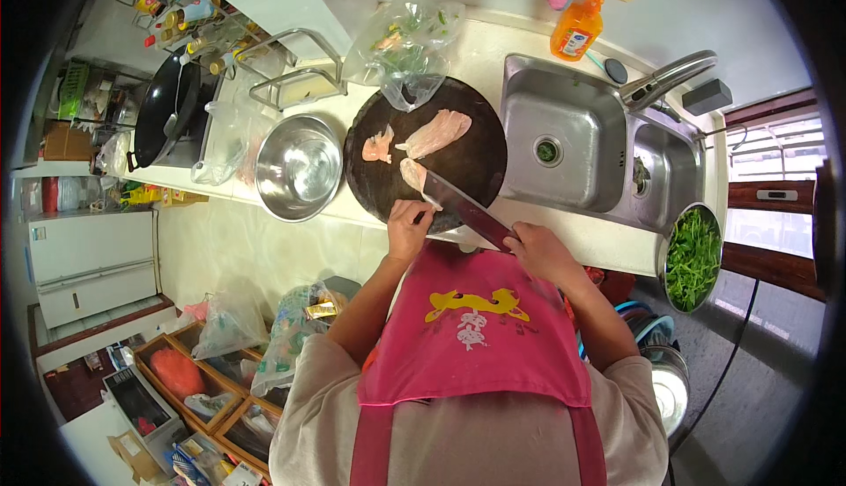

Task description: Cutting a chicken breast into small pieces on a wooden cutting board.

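A round dark cutting board [462, 122] lies on the counter before me. My left hand [408, 225] pinches the near end of a narrow piece of raw meat [414, 175] at the board's near edge. My right hand [532, 248] grips the handle of a cleaver [469, 212]; its broad blade slants up to the left, its far end against that piece. Farther back on the board lie a larger slab of pale raw meat [437, 133] and a small pink piece [378, 145] to its left.
A steel bowl [299, 169] stands left of the board. A plastic bag of scraps [413, 40] overlaps the board's far edge. To the right are a double steel sink [565, 188] with a faucet [667, 79] and a bowl of green leaves [692, 258]. A wok [168, 109] sits far left.
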Tool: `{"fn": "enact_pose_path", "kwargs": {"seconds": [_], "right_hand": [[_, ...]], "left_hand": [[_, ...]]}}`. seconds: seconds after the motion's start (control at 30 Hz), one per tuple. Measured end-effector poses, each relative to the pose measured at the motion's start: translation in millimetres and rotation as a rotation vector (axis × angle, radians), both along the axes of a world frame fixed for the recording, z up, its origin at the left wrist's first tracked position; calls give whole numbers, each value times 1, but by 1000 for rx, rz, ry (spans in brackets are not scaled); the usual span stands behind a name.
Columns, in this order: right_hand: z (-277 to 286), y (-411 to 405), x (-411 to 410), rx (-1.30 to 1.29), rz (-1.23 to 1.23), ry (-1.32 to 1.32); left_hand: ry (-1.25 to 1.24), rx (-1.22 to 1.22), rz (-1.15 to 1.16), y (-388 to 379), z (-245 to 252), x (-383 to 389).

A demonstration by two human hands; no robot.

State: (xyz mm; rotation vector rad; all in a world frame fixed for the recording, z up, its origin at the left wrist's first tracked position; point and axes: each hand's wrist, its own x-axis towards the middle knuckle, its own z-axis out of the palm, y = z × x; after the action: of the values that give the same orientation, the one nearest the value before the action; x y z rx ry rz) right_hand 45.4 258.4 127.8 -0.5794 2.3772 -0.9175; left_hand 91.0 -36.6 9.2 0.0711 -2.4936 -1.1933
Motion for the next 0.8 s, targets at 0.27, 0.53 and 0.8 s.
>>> {"fn": "enact_pose_path", "kwargs": {"seconds": [0.27,0.53,0.8], "right_hand": [[-2,-6,9,151,147,44],[-8,-11,16,207,258,134],[-10,-38,0,211,314,187]], "left_hand": [[56,-89,63,-1,-9,16],[-34,-59,74,-1,-15,23],[-121,24,150,6,-16,26]]}}
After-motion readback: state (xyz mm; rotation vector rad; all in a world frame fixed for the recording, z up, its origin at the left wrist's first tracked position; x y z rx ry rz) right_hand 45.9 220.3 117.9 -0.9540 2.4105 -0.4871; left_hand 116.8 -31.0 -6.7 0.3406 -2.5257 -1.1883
